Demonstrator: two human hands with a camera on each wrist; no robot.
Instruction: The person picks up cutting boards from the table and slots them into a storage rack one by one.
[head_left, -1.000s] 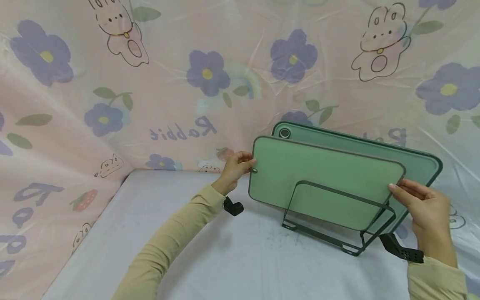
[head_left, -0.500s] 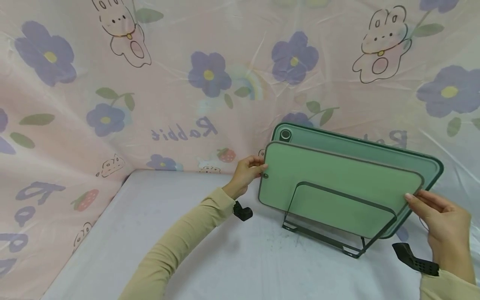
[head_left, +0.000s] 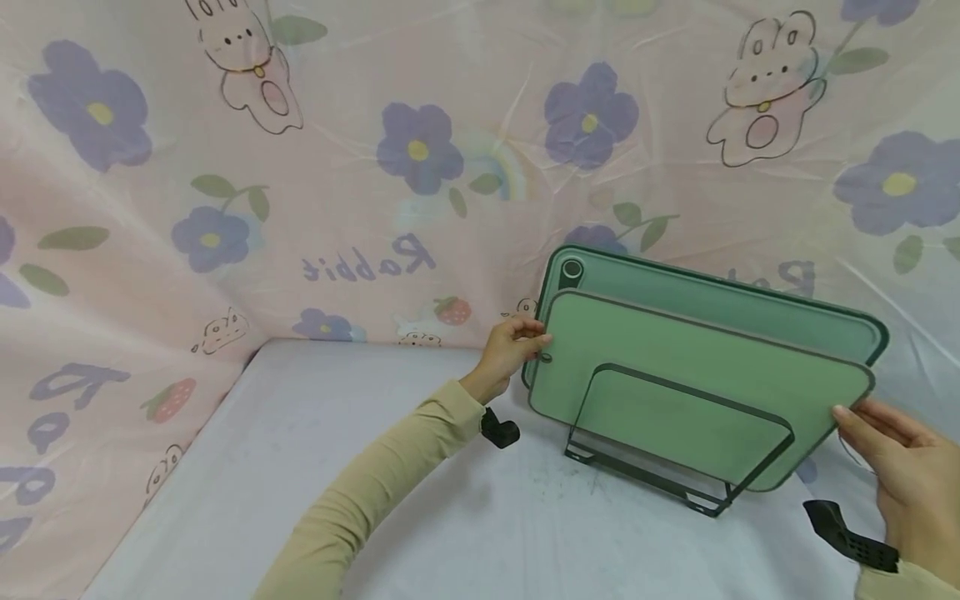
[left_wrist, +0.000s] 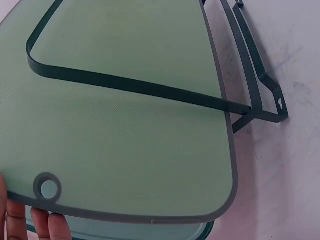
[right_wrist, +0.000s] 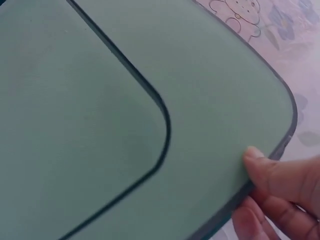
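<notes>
A light green cutting board with a grey rim and a small hanging hole stands on its long edge in a dark wire rack, behind the rack's front loop. My left hand pinches the board's left end near the hole. At the other end, my right hand grips the edge, thumb on the front face and fingers behind. Behind it a larger, darker green board with a ringed hole leans in the same rack. In the right wrist view the thumb presses on the board face.
The rack stands on a table with a white cover. A patterned curtain with flowers and rabbits hangs behind and along the left side. Black wrist mounts sit on both wrists.
Both hands have moved right and slightly down with the lighter board, sliding it further across the rack. More of the darker board's top and left side shows. The rack stays about in place.
</notes>
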